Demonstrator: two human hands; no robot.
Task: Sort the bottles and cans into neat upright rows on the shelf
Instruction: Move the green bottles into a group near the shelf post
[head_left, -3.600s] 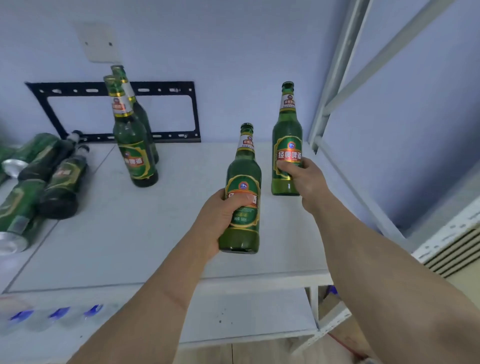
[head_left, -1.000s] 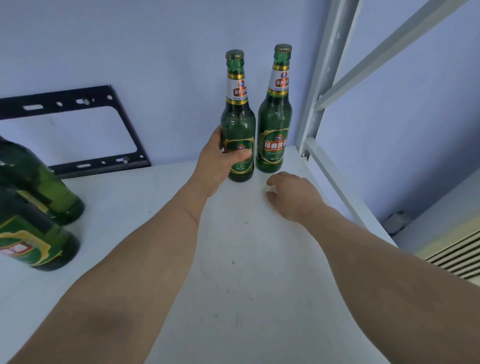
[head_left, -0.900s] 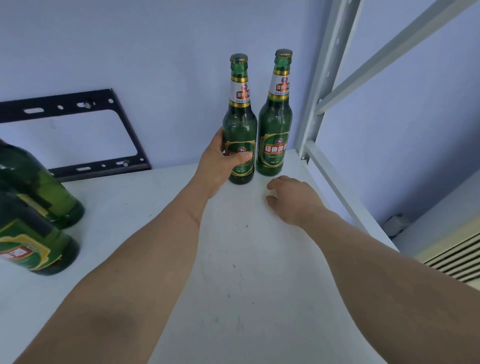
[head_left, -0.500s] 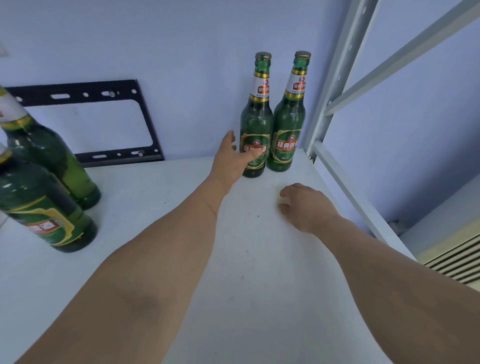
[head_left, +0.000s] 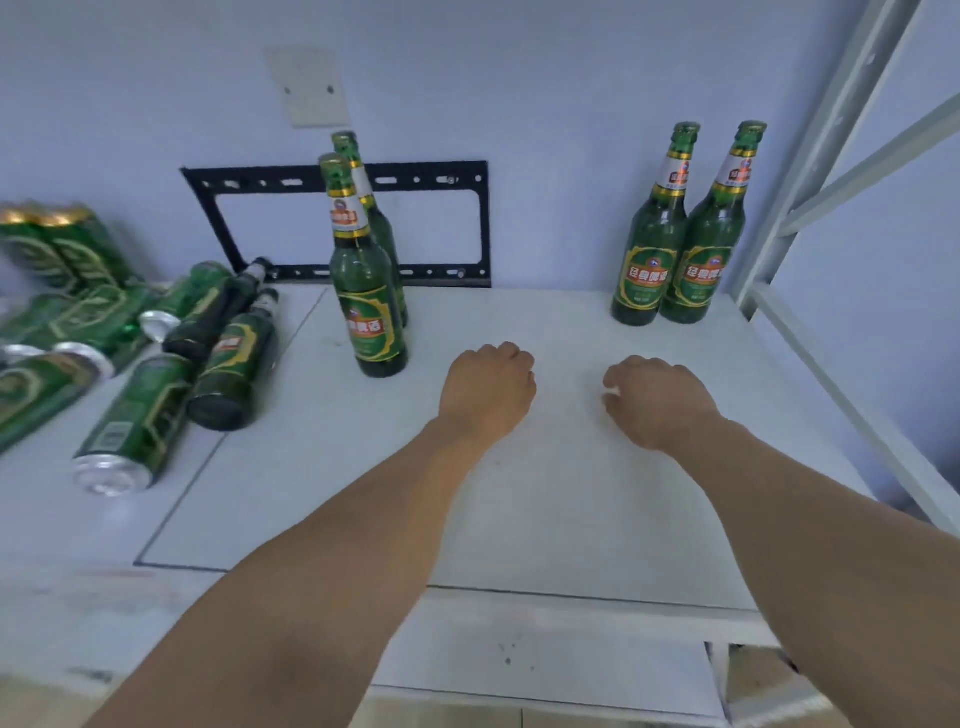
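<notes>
Two upright green glass beer bottles, the left bottle (head_left: 650, 244) and the right bottle (head_left: 710, 239), stand touching side by side at about 1 o'clock, at the back right corner of the white shelf (head_left: 571, 493) against the pale blue wall. At about 11 o'clock another pair of upright green glass bottles stands one behind the other: the front bottle (head_left: 366, 291) and the rear bottle (head_left: 382, 228), partly hidden. Far out at 9 o'clock lies a jumble of tipped dark green bottles (head_left: 234, 358) and green aluminium cans (head_left: 130, 421) on their sides. The left hand (head_left: 488, 387) and right hand (head_left: 657, 400) hover empty over the middle of the shelf, fingers loosely curled under, well apart from all bottles. Behind the 11 o'clock pair a black metal bracket (head_left: 483, 223) is fixed to the wall, with a white wall plate (head_left: 307, 85) above it. A white metal shelf frame (head_left: 810, 156) rises at 2 o'clock.
</notes>
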